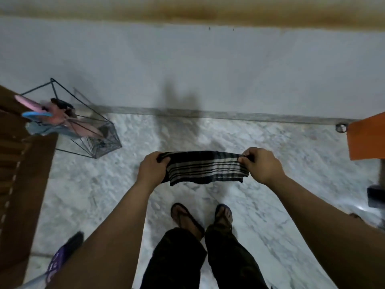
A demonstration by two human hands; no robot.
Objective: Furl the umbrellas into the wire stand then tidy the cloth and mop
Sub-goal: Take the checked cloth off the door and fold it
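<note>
A dark cloth [205, 168] with pale stripes hangs folded between my hands above the marble floor. My left hand [153, 168] grips its left end and my right hand [261, 164] pinches its right end. At the left by the wall stands the black wire stand [100, 134], leaning in this wide view. Furled umbrellas are in it: a pink one [60, 115] and a blue one [38, 127] with a blue handle. A purple-and-grey object [60, 259] shows at the lower left behind my forearm; I cannot tell whether it is the mop.
A brown wooden door or panel [18, 174] fills the left edge. An orange surface [366, 138] juts in at the right, with a dark object [376, 198] below it. A white wall [187, 69] runs ahead. My sandalled feet [200, 217] stand on the marble floor [291, 163].
</note>
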